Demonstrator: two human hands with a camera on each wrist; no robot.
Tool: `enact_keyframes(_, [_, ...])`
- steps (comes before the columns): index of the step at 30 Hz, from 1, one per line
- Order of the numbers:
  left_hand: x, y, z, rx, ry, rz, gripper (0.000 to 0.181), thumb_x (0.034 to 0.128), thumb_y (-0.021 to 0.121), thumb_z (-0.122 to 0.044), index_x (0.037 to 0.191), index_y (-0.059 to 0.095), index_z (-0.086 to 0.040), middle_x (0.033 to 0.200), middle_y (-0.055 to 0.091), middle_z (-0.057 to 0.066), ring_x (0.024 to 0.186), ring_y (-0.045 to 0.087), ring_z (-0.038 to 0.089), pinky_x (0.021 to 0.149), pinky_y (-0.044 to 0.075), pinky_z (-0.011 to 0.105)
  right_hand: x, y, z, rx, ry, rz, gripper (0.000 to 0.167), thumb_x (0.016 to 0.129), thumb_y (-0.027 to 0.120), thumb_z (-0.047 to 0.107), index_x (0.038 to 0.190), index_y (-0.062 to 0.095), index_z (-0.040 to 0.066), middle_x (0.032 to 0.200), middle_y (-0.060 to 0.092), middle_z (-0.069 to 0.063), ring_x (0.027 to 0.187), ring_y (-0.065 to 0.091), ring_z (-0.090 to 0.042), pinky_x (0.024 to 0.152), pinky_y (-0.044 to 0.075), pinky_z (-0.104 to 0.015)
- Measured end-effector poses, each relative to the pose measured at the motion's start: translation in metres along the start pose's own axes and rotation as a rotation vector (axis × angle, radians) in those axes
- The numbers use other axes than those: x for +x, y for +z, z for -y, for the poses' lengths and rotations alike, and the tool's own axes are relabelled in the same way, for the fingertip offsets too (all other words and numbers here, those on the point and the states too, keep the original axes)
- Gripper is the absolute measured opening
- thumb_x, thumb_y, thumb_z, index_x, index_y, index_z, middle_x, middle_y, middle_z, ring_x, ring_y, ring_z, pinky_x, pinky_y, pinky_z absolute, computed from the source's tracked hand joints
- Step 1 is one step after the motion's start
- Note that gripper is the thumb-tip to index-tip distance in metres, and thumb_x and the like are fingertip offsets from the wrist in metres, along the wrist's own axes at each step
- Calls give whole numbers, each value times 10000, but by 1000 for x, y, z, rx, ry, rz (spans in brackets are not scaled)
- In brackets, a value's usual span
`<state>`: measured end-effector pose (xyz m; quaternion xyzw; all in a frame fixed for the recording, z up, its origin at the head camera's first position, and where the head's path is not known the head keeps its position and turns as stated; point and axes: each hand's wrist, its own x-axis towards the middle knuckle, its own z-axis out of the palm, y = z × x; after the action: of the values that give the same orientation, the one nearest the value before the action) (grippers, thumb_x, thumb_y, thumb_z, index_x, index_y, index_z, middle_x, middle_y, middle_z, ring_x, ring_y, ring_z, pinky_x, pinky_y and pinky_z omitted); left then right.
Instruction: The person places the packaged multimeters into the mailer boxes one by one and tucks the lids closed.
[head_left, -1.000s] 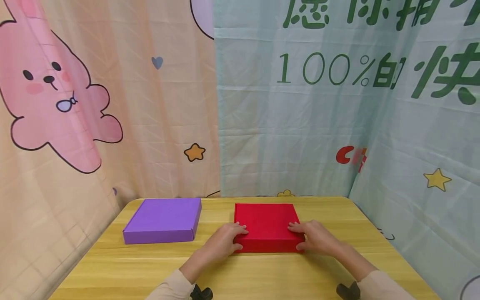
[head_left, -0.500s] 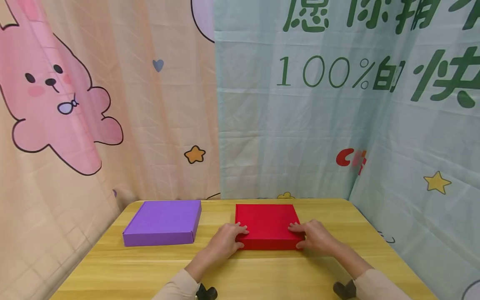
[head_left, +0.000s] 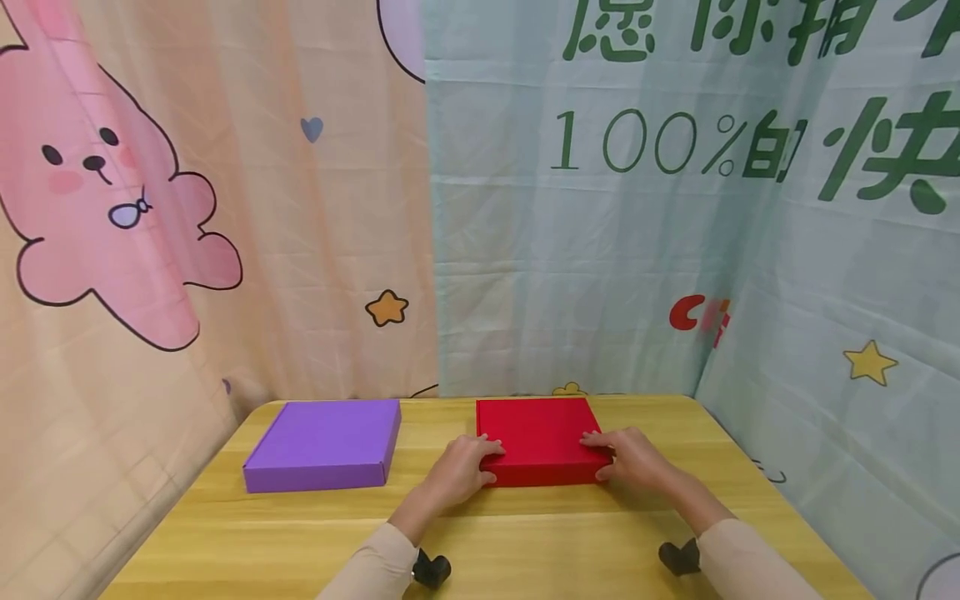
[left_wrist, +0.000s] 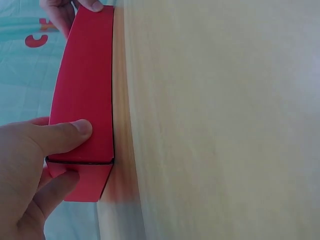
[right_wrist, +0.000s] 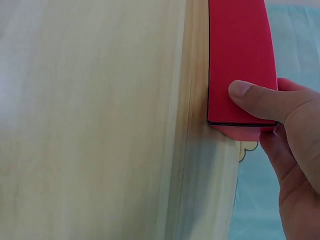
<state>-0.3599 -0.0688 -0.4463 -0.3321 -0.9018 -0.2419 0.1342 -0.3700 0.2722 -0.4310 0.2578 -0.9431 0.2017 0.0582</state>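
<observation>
A flat red box (head_left: 536, 437) lies on the wooden table toward its far edge. At its near left corner my left hand (head_left: 459, 468) grips it; in the left wrist view the thumb presses the front face (left_wrist: 87, 85) and other fingers lie along the side and top. My right hand (head_left: 637, 458) holds the near right corner the same way, its thumb on the front face (right_wrist: 240, 55) in the right wrist view. The box's lid is closed. Left of it, apart from both hands, sits a flat purple box (head_left: 322, 446).
The wooden table (head_left: 547, 542) has rounded far corners. Printed curtains hang behind it, peach (head_left: 322, 225) on the left and pale blue (head_left: 570, 242) on the right. A dark wrist-worn piece (head_left: 432, 570) shows at the left sleeve, another (head_left: 678, 557) at the right.
The red box has slid away from me and slightly right across the table, both hands moving with it. The purple box stays in place.
</observation>
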Motion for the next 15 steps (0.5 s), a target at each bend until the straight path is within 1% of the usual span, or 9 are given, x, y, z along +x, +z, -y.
enact_keyframes(2, [2,0,3,-11,-5,3,443,831,873,-92,1257,756,-93,1251,720,73,1227,632,321,1020,514,456,1,0,-2,31,19,6,542,811,877,49,1328,715,75,1342,672,-122,1221,576,-438,877,591,-407])
enact_keyframes(4, [3,1,6,-17,-4,13,430,828,878,-101,1242,765,-104,1259,716,53,1217,630,298,1027,510,451,3,0,-3,43,12,16,536,815,870,42,1327,715,73,1354,663,-131,1218,573,-447,887,586,-421])
enact_keyframes(9, [9,0,12,-32,20,32,375,839,874,-116,1203,783,-119,1285,693,27,1211,600,270,1040,495,442,6,-4,-7,22,-24,29,516,825,859,35,1321,716,65,1367,652,-143,1211,575,-451,921,567,-470])
enact_keyframes(13, [9,-1,13,-25,31,59,385,867,850,-118,1242,765,-118,1326,669,37,1242,581,281,1058,481,443,7,-6,-6,19,-12,39,495,836,855,49,1312,720,59,1365,652,-149,1213,575,-441,932,561,-476])
enact_keyframes(15, [7,-4,12,-33,21,83,437,881,840,-138,1303,729,-122,1366,644,49,1272,563,288,1067,475,449,6,-8,-3,19,1,48,475,849,854,89,1305,723,58,1338,668,-151,1164,594,-410,907,568,-462])
